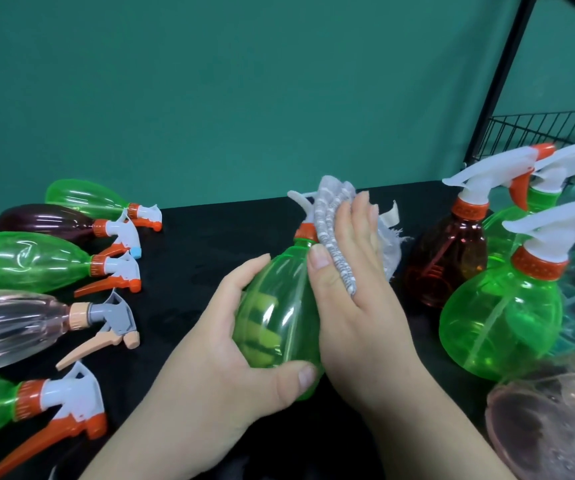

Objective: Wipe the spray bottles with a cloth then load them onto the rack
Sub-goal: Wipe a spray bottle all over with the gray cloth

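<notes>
1. Curled round the belly of the green spray bottle, my left hand has its thumb near the base and its fingers on the far side. The bottle is tilted over the black table, nozzle end away from me. Whether its base rests on the table I cannot tell.
2. My right hand pinches the grey-white cloth between thumb and forefinger. The other fingers lie fairly straight, pressing it onto the neck and shoulder.
3. Risk: the plastic looks smooth and light. A firm rub could twist it out of a one-handed hold.
4. Risk: the brown spray bottle stands upright just beside the cloth's loose edge. A wide stroke could topple it into the upright bottles beside it.
5. Risk: the frayed cloth may snag on the trigger it covers.
6. Looks: translucent green, lengthwise ribs, orange collar, a thin tube inside. It is probably empty, and the spray head is mostly hidden.
7. Still to come is loading onto the wire rack, which stands at the far right.
</notes>
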